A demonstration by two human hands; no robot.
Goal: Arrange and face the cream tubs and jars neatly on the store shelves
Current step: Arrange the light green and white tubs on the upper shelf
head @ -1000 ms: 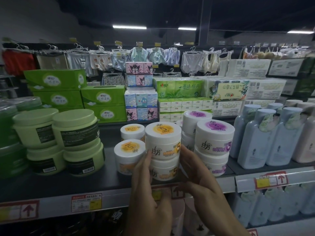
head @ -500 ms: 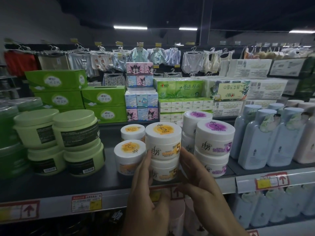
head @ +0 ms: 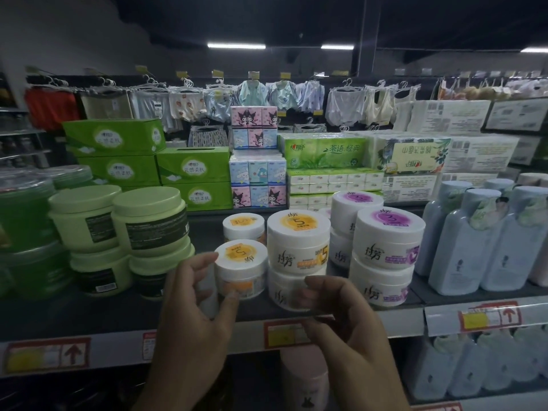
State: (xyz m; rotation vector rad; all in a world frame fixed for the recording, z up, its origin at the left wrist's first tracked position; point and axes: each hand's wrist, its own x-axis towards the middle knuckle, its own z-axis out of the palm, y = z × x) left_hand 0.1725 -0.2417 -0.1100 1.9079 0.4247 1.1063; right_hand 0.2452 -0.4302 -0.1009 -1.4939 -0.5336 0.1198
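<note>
My left hand (head: 192, 315) comes up from the lower middle of the frame and pinches the small jar (head: 240, 269). The thumb lies on its front label and the index fingertip touches the left edge of its lid. That jar is white, with a round orange sticker on the lid showing a "5" that reads sideways from here. An orange band runs across its front, partly hidden by my thumb. It stands on the dark shelf (head: 118, 310) at the centre of the frame, just left of the orange stack (head: 298, 241).

The stack is two larger white jars, one on top of the other. The upper one has its black logo and orange "5" turned toward me. A second small jar (head: 243, 228) sits behind the one I hold.

My right hand (head: 353, 336) is at lower centre-right with the fingers loosely curled, gripping nothing. Its index tip lies in front of the stack's lower jar, and I cannot tell whether it touches.

Right of the stack stand purple-lidded jars (head: 388, 235), also doubled up, with pale blue bottles (head: 462, 241) beyond them. At left are green tubs (head: 148, 221), stacked in twos with dark back labels showing.
</note>
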